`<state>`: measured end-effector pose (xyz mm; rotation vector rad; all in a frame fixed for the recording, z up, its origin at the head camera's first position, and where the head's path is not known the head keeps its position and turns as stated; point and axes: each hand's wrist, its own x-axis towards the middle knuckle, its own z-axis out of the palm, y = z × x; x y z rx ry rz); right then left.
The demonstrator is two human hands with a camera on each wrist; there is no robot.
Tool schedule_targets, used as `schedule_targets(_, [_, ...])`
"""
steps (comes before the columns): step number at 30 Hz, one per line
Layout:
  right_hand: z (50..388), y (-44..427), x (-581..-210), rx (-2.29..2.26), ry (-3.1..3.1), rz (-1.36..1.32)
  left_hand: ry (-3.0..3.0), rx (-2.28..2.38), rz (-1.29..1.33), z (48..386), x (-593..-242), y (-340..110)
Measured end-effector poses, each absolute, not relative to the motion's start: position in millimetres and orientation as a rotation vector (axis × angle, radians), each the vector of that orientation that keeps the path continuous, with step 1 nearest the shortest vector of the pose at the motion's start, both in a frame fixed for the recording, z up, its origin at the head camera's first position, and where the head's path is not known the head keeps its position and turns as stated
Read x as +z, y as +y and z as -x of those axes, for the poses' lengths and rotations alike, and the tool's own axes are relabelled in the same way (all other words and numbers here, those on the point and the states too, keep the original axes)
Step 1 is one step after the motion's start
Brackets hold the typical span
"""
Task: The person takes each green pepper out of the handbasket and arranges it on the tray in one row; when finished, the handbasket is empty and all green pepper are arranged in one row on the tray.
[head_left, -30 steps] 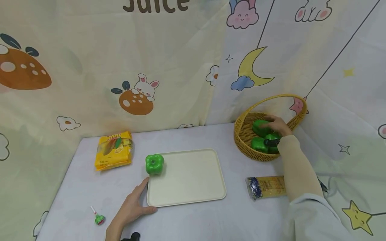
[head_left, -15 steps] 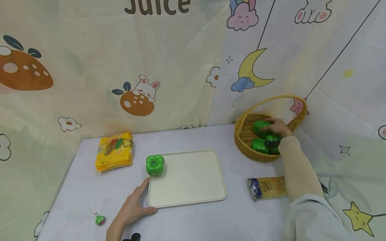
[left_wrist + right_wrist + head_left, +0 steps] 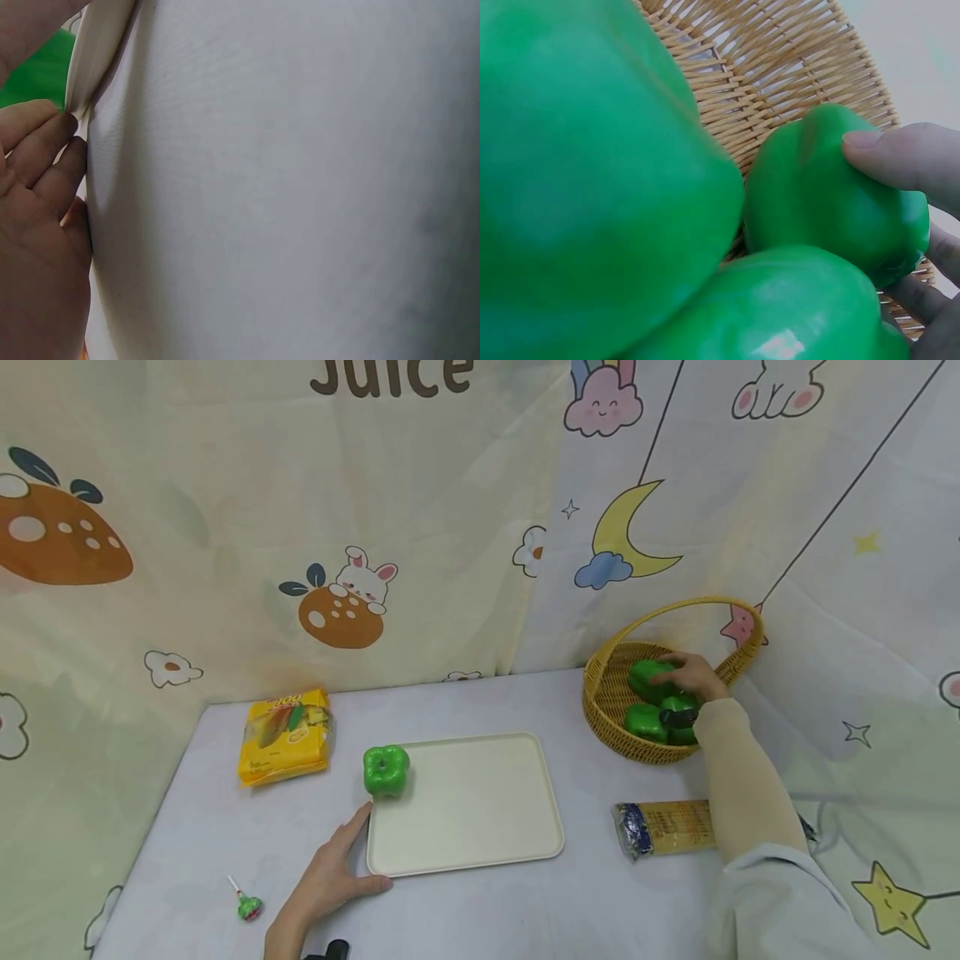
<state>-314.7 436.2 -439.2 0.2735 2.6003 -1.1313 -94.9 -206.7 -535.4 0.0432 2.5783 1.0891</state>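
The right hand (image 3: 693, 677) reaches into a round golden-brown wicker basket (image 3: 606, 735) with a hoop handle; its thumb presses on a glossy green bell pepper (image 3: 832, 187) and its fingers bend round the other side, so that the fruit is pinched between them. Compared with the head view half a second earlier, almost nothing differs: the hand keeps its place, and the gripped pepper remains inside the basket, with a second green pepper (image 3: 592, 187) and a third green pepper (image 3: 772, 315) close by. This suggests that the work stands at the grasp, with no lift evident. The left hand (image 3: 326, 877), thumb and forefinger spread wide, steadies the left edge of a flat cream rectangular tray (image 3: 465, 802) with rounded corners, and grips nothing. A fourth green pepper (image 3: 386, 770), likewise unmoved, sits at the tray's far left corner, apparently upright.
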Motion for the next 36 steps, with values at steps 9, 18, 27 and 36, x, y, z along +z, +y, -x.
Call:
schedule_targets(9, [313.4, 439.1, -432.5, -1.142, 2.625, -0.301, 2.576, 1.093, -0.052, 96.3, -533.5, -207.4])
schedule_targets(18, [310.4, 433.6, -428.7, -1.120, 2.679, -0.249, 2.571, 1.083, -0.035, 95.2, -533.7, -206.6])
schedule_targets(27, [308.5, 434.7, -430.1, -1.208, 2.678, -0.263, 2.570, 1.074, -0.026, 93.3, -536.6, -205.8])
schedule_targets(36, [308.5, 428.4, -414.6, -1.247, 2.741, -0.241, 2.568, 1.074, -0.026, 95.2, -536.2, -206.2])
